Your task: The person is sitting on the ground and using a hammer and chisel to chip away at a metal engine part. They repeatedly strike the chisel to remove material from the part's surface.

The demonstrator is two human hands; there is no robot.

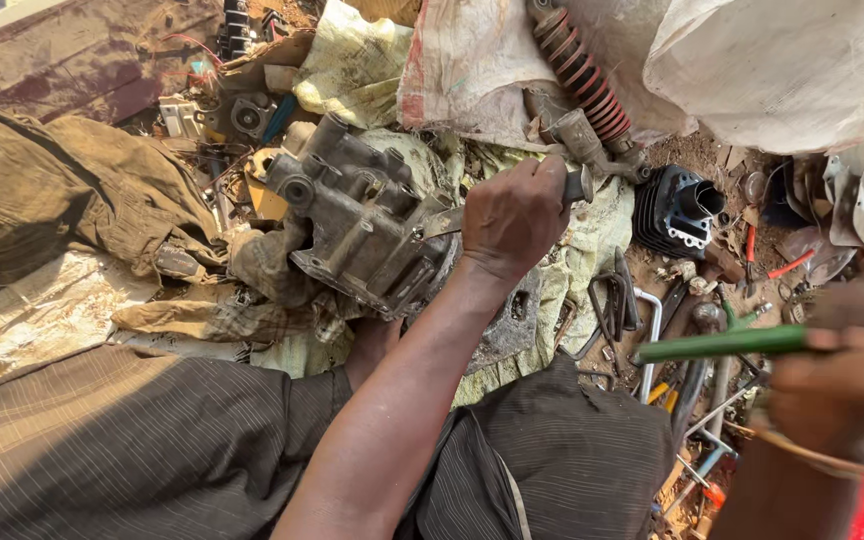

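Green tool in right hand lies near-horizontal, tip pointing left.

Engine casing left of finned cylinder; coil shock absorber behind, between them.

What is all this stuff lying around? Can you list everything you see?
engine case: one, grey and grimy, centre, on rags
spring: one, red coils, top centre
ribbed cylinder: one, black, right of centre, on the ground
sacks: two, whitish, along the top
rags: several, brown and pale green, left and under the engine case
pliers: one, red handles, right
metal tools: a pile, grey, lower right
green tool: one, green handle, right, in the right hand
left hand: one, centre, closed on a metal tool against the engine case
right hand: one, blurred, right edge
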